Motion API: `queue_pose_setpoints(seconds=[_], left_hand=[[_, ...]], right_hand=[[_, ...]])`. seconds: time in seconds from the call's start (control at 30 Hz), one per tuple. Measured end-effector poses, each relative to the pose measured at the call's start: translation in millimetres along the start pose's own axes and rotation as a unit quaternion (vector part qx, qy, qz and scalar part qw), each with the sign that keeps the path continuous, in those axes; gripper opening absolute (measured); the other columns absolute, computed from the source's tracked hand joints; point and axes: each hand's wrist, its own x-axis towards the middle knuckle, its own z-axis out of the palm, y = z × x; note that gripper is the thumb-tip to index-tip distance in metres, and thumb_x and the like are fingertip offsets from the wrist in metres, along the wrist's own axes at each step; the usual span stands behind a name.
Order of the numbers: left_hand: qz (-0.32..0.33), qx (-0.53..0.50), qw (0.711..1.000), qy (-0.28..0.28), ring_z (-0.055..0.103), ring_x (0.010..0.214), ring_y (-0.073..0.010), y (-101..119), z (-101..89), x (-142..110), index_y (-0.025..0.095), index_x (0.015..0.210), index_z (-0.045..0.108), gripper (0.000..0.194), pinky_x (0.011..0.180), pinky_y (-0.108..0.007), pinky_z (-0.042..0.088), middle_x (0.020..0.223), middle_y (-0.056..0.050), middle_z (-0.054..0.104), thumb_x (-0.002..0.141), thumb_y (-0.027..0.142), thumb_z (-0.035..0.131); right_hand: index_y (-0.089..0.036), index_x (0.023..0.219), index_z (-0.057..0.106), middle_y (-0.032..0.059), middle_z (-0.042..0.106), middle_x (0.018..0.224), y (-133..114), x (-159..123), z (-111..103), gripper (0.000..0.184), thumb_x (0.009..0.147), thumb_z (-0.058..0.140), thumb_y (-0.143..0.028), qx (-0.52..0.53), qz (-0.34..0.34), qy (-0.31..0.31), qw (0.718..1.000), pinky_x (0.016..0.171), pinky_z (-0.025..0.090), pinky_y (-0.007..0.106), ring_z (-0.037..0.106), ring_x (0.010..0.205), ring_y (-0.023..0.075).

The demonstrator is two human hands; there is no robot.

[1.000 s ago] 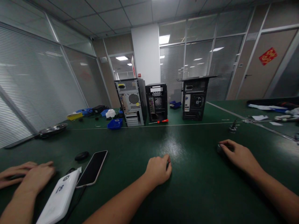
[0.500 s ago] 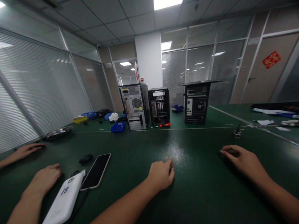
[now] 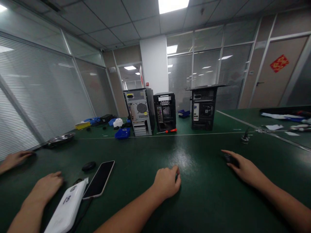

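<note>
My left hand [image 3: 167, 182] rests on the green table [image 3: 194, 200] in the middle of the view, loosely curled. Its inner fingers are turned away, so anything inside them is hidden. Farther right, my right hand [image 3: 243, 166] is low over the table with a small dark object [image 3: 230, 160] between thumb and fingers. That object's kind is too unclear to name. Beyond the right hand stands a small metal part with a dark upright tip [image 3: 245, 138]. A phone [image 3: 100, 179] lies left of my left forearm.
Another person's hands [image 3: 46, 186] rest at the left, near a white device marked 18 [image 3: 66, 207] and a black oval item [image 3: 88, 166]. Across the table stand three computer cases [image 3: 165, 111], a red-handled screwdriver [image 3: 171, 130], a blue bin [image 3: 122, 133] and a metal dish [image 3: 60, 139].
My right hand has shifted left, its index finger straighter, and the dark object shows more. My left hand has stayed put. The other person's far hand has slid left.
</note>
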Motion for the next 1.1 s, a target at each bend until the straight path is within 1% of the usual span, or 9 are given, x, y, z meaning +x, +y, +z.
queue_pose_setpoints(seconds=[0.13, 0.27, 0.33, 0.4, 0.47, 0.57, 0.87, 0.97, 1.1], left_hand=[[0.007, 0.002, 1.0, 0.005, 0.066, 0.074, -0.0256, 1, -0.4, 0, 0.024, 0.107, 0.059, 0.025, 0.068, -0.035, 0.049, 0.081, -0.006, 0.068, 0.094, 0.038, 0.042], [0.017, 0.0, 1.0, 0.011, 0.066, 0.07, -0.0256, 5, 1.4, -2, 0.026, 0.103, 0.061, 0.034, 0.067, -0.035, 0.049, 0.075, -0.005, 0.067, 0.098, 0.048, 0.036], [0.023, -0.003, 0.999, 0.027, 0.066, 0.072, -0.0269, 8, 3.9, -5, 0.027, 0.104, 0.061, 0.038, 0.067, -0.036, 0.049, 0.074, -0.005, 0.067, 0.098, 0.054, 0.034], [0.039, -0.003, 0.998, 0.038, 0.067, 0.074, -0.0275, 10, 6.6, -8, 0.026, 0.106, 0.06, 0.038, 0.066, -0.036, 0.049, 0.077, -0.006, 0.068, 0.099, 0.052, 0.033], [0.061, 0.0, 0.997, 0.037, 0.067, 0.074, -0.0271, 10, 8.8, -9, 0.023, 0.107, 0.058, 0.035, 0.066, -0.034, 0.048, 0.078, -0.007, 0.068, 0.1, 0.045, 0.032], [0.075, -0.003, 0.997, 0.035, 0.068, 0.072, -0.0261, 10, 10.1, -9, 0.021, 0.106, 0.056, 0.033, 0.065, -0.033, 0.047, 0.079, -0.007, 0.069, 0.101, 0.04, 0.03], [0.101, 0.019, 0.994, 0.027, 0.067, 0.07, -0.0274, 11, 7.0, -8, 0.022, 0.117, 0.052, 0.032, 0.063, -0.036, 0.049, 0.082, -0.007, 0.07, 0.1, 0.04, 0.032], [0.073, 0.024, 0.997, 0.031, 0.067, 0.068, -0.0271, 11, 6.5, -8, 0.021, 0.113, 0.054, 0.03, 0.064, -0.036, 0.048, 0.078, -0.006, 0.068, 0.101, 0.038, 0.031], [0.044, -0.003, 0.999, 0.032, 0.066, 0.068, -0.0242, 10, 7.0, -5, 0.023, 0.119, 0.053, 0.029, 0.064, -0.032, 0.047, 0.077, -0.004, 0.068, 0.102, 0.036, 0.033]], right_hand=[[-0.03, 0.148, 0.041, 0.0084, 0.056, 0.136, -33, -2, -5, 0.057, 0.092, 0.045, -0.042, 0.023, -0.081, -0.053, 0.995, 0.099, 0.049, 0.045, 0.059, 0.115, 0.0242], [-0.03, 0.144, 0.046, 0.0063, 0.055, 0.138, -102, -14, -5, 0.052, 0.094, 0.046, -0.043, 0.041, -0.162, -0.109, 0.98, 0.107, 0.043, 0.045, 0.054, 0.123, 0.022], [-0.032, 0.141, 0.051, 0.0051, 0.058, 0.134, -140, -24, -4, 0.047, 0.094, 0.047, -0.039, 0.048, -0.203, -0.139, 0.968, 0.106, 0.044, 0.041, 0.055, 0.121, 0.0195], [-0.033, 0.137, 0.054, 0.0041, 0.06, 0.129, -172, -34, -2, 0.045, 0.093, 0.05, -0.032, 0.053, -0.249, -0.164, 0.953, 0.103, 0.046, 0.038, 0.056, 0.117, 0.0177], [-0.032, 0.138, 0.053, 0.0045, 0.06, 0.127, -192, -41, 0, 0.047, 0.091, 0.05, -0.025, 0.051, -0.269, -0.16, 0.949, 0.102, 0.047, 0.036, 0.057, 0.115, 0.0169], [-0.03, 0.138, 0.052, 0.0056, 0.06, 0.125, -198, -43, 5, 0.049, 0.091, 0.048, -0.019, 0.039, -0.28, -0.135, 0.95, 0.099, 0.048, 0.035, 0.056, 0.114, 0.0167], [-0.025, 0.149, 0.033, 0.008, 0.058, 0.132, -178, -43, 33, 0.059, 0.091, 0.042, -0.016, 0.026, -0.287, -0.103, 0.952, 0.101, 0.047, 0.037, 0.056, 0.119, 0.0173], [-0.025, 0.149, 0.031, 0.0085, 0.056, 0.136, -171, -41, 34, 0.062, 0.089, 0.041, -0.016, -0.001, -0.262, -0.084, 0.961, 0.105, 0.045, 0.042, 0.054, 0.122, 0.0194], [-0.023, 0.148, 0.031, 0.01, 0.052, 0.138, -162, -39, 26, 0.061, 0.089, 0.041, -0.018, -0.007, -0.196, -0.041, 0.98, 0.109, 0.042, 0.045, 0.05, 0.127, 0.0216]])
